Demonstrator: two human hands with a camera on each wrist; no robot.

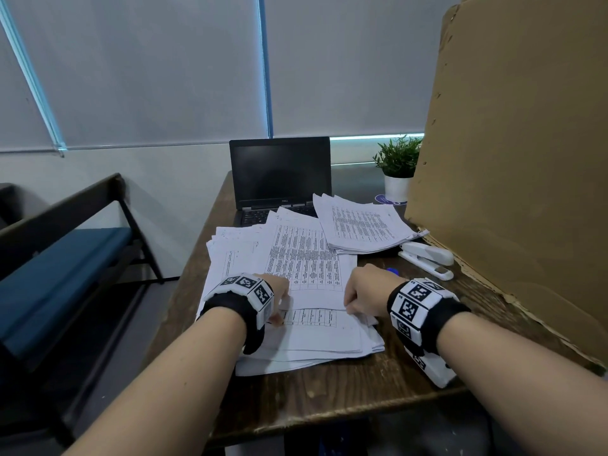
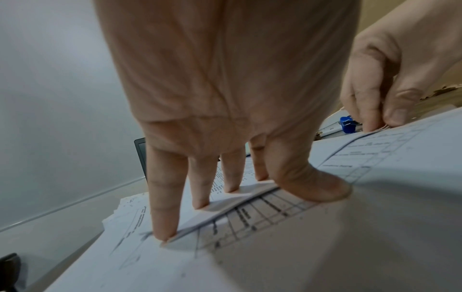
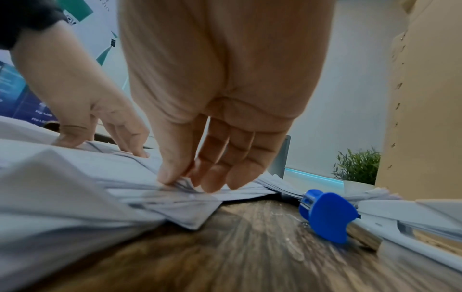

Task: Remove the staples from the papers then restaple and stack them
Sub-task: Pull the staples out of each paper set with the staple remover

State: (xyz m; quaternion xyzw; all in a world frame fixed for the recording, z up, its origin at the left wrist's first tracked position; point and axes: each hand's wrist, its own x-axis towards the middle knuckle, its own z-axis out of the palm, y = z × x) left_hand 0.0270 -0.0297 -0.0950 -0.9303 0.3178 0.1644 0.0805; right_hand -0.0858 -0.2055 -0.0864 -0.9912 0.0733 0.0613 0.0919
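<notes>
Fingers of the left hand press flat; right hand pinches the papers. Stapler idle near the desk right edge, restapling probably ahead.

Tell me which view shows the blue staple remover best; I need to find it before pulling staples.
The right wrist view: the blue staple remover lies large and unobstructed on the wooden table. The left wrist view shows it small beyond the right hand. The head view shows only a blue sliver behind that hand.
</notes>
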